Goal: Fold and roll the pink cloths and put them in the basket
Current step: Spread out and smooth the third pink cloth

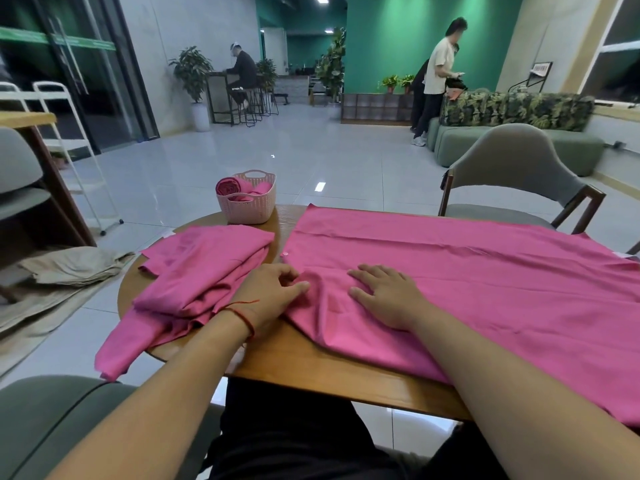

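Observation:
A large pink cloth (pixel 467 268) lies spread flat over the right part of the wooden table (pixel 322 372). My right hand (pixel 384 294) rests flat on its near left part, fingers straight. My left hand (pixel 273 292) lies at the cloth's left edge, fingers curled and pinching a small fold of it. A loose pile of more pink cloths (pixel 197 275) sits on the table's left side and hangs over the edge. A pale pink plastic basket (pixel 251 207) stands at the far left of the table with rolled pink cloths (pixel 230 187) inside.
A grey chair (pixel 519 174) stands beyond the table on the right. Beige fabric (pixel 72 268) lies on the floor at left, beside a wooden shelf and a white trolley. People stand and sit far off in the room.

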`<state>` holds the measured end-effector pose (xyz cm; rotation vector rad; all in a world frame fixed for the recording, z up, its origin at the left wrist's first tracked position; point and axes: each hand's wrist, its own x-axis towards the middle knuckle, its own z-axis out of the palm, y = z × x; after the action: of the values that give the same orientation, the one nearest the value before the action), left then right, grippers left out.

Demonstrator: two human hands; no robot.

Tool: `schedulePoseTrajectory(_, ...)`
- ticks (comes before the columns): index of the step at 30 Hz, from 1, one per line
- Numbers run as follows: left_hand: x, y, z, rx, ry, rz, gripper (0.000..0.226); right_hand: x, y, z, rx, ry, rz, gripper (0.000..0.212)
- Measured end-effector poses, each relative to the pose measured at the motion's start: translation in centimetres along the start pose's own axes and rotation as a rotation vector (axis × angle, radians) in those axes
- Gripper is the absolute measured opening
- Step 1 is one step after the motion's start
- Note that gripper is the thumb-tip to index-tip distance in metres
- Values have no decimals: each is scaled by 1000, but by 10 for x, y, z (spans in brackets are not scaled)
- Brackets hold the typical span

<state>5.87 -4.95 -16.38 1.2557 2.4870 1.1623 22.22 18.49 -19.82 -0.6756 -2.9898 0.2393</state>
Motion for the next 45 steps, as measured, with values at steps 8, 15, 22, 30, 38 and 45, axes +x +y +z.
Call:
schedulePoseTrajectory(8, -47, -31, -26, -436, 80, -131, 30, 27, 8, -27, 120, -200, 40, 79)
schedulePoseTrajectory(15, -82, -40, -37, -408, 49, -203, 50, 46, -3, -55, -5, -280, 9, 60)
schedulePoseTrajectory(22, -90, -37, -35, -248, 41, 3, 48, 76, -9, -54, -58, -202, 92, 49)
schedulePoseTrajectory(30, -74, -29, -40, -398, 141, 70, 39, 96, -4, -54, -31, -239, 204, 51)
schedulePoseTrajectory(38, -44, -5, -63, -722, 149, -10, 40, 96, 5, -52, -34, -249, 195, 62)
schedulePoseTrajectory(45, -59, -11, -71, -746, 90, -152, 35, 87, 2, -54, 5, -289, 192, 55)
